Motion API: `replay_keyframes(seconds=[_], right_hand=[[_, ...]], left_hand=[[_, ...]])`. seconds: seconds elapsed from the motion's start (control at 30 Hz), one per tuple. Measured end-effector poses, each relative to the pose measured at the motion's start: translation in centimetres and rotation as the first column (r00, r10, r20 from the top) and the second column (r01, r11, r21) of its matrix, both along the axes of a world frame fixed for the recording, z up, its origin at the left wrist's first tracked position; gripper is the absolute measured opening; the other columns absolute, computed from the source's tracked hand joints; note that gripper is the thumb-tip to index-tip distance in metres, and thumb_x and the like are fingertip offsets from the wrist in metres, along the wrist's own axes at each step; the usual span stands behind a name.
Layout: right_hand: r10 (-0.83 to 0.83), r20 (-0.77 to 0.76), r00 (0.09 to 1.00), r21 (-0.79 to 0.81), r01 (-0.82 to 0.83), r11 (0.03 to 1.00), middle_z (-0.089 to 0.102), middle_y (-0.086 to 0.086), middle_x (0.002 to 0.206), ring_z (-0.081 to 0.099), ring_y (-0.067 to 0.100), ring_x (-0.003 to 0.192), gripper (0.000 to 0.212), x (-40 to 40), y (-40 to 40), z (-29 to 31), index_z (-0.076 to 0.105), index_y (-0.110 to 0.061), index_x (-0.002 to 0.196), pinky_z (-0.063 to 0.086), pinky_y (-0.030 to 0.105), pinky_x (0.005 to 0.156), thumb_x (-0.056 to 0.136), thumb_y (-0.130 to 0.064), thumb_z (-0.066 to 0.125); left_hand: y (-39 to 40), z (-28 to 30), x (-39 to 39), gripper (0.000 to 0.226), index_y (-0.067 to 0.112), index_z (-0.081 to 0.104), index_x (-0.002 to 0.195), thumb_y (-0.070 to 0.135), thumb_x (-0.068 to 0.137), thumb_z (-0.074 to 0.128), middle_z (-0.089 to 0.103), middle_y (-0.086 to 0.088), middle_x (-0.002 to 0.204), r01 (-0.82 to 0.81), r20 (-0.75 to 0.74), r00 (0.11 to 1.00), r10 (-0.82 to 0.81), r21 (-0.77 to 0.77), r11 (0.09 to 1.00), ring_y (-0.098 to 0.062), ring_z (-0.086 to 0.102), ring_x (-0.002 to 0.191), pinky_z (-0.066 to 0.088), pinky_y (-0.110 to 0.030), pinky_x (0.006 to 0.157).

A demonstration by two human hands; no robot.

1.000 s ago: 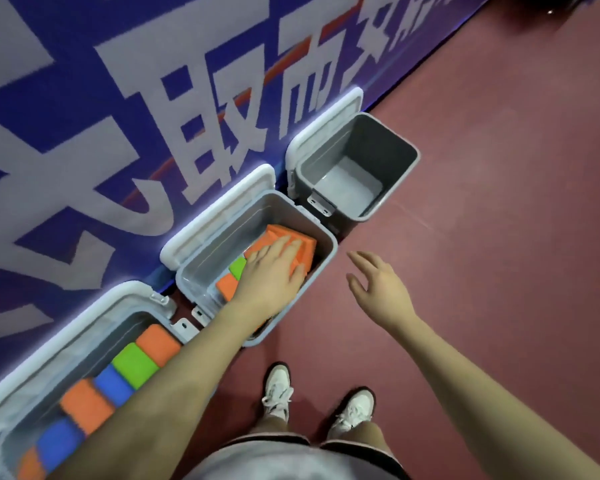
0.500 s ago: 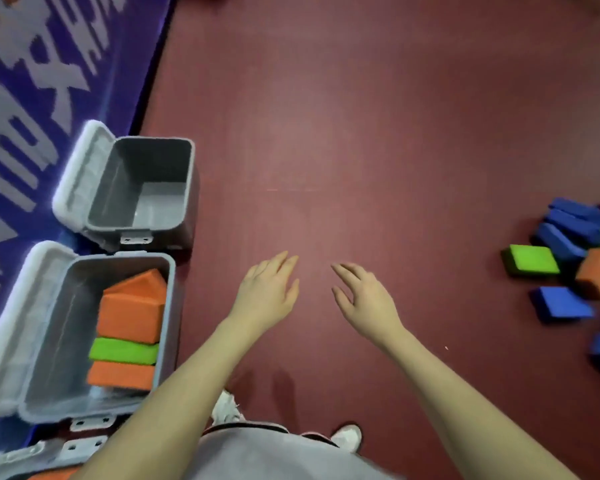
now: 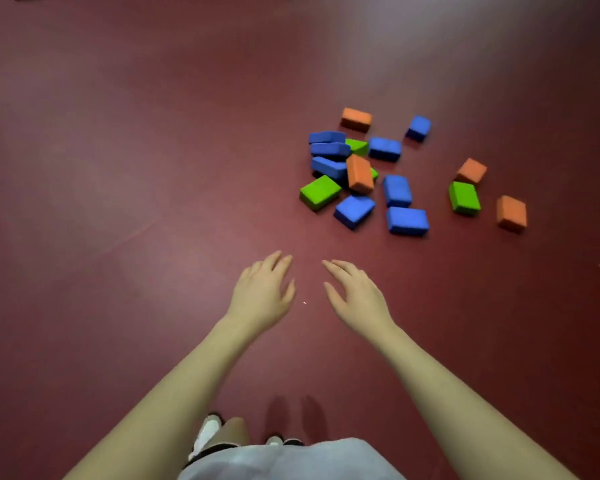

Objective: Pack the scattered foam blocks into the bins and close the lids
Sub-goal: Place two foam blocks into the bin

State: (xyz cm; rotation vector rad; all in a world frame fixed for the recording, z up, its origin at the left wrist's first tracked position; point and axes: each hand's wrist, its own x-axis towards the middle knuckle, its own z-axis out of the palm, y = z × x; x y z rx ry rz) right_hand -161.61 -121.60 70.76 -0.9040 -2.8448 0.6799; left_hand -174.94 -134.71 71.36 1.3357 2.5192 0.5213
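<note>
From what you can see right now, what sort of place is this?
Probably an indoor hall or activity room, though I cannot be sure. The floor is smooth, dark red and wide, with no furniture in view. Coloured foam blocks lie scattered on it, and the person stands over them with both hands empty.

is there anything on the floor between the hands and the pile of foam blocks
Nothing visible. Both the left hand and right hand are open and hold nothing, and only bare red floor lies between them and the nearest foam blocks, the green block and blue block.
</note>
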Motion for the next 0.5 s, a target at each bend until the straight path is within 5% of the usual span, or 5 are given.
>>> replay_keyframes(seconds=[0.5], right_hand=[[-0.515, -0.012, 0.857, 0.017, 0.515, 0.857, 0.047, -0.003, 0.142, 0.048, 0.025, 0.123, 0.047, 4.9, 25.1, 2.1, 0.043, -0.024, 0.144, 0.039, 0.036, 0.100, 0.097, -0.030, 0.050]], left_hand=[[33.8, 2.5, -0.7, 0.048, 0.012, 0.047, 0.139, 0.026, 0.094, 0.052, 0.042, -0.011, 0.147, 0.406, -0.008, 0.913, -0.407, 0.074, 0.911, -0.036, 0.049, 0.121, 0.037, -0.040, 0.098]])
